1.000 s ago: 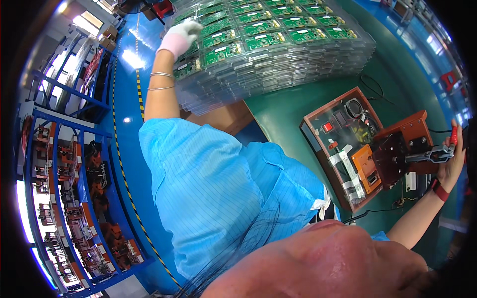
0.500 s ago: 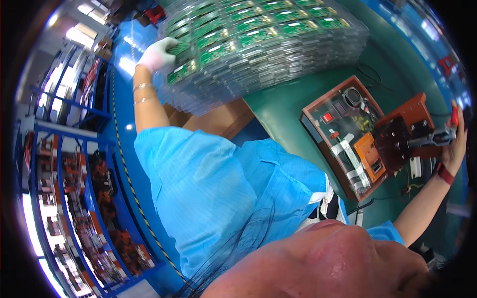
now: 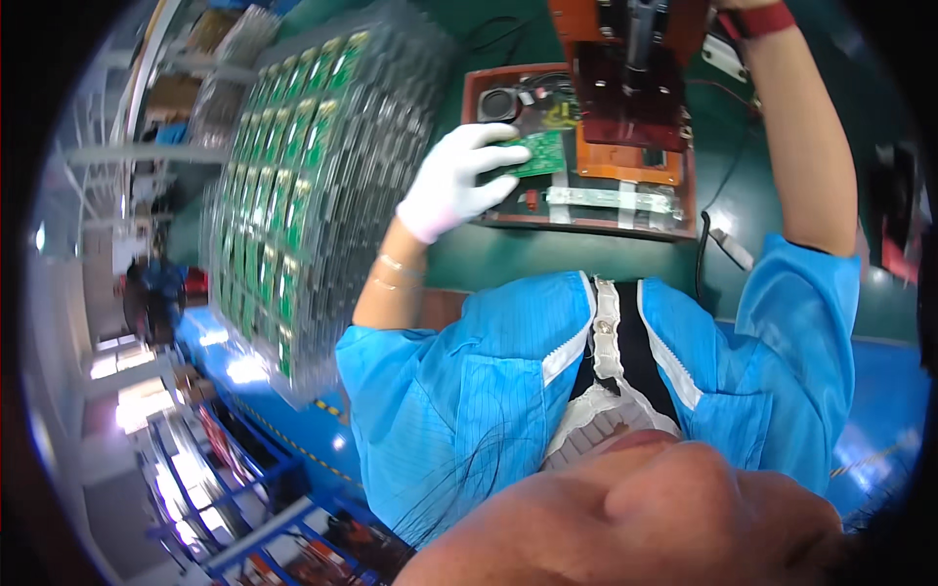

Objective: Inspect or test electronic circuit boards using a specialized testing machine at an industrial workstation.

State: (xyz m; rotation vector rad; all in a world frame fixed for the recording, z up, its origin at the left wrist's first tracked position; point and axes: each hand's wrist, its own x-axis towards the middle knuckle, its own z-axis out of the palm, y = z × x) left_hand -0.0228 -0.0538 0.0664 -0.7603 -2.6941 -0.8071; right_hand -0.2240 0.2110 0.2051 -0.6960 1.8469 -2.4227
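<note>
My left hand [image 3: 461, 179], in a white glove, grips a green circuit board [image 3: 540, 154] by its left edge. The board is over the test fixture [image 3: 469, 107], a shallow brown-framed box with a clear top. An orange plate [image 3: 598, 161] sits on the box, partly under a dark red hinged plate [image 3: 630, 93] with a metal lever [image 3: 640, 39]. My right forearm [image 3: 796, 127], with a red wristband, reaches to the top edge beside the lever. Most of the right hand is cut off there, so its fingers are hidden.
On the left rises a tall stack of clear plastic trays [image 3: 366, 146] filled with green boards. Cables and a white connector [image 3: 731, 249] lie on the green table [image 3: 547, 256] right of the fixture. Blue shelving [image 3: 244, 532] stands at the lower left.
My left hand has moved right from the tray stack to the fixture, carrying a circuit board. The view has turned, and my right hand now lies mostly beyond the top edge.
</note>
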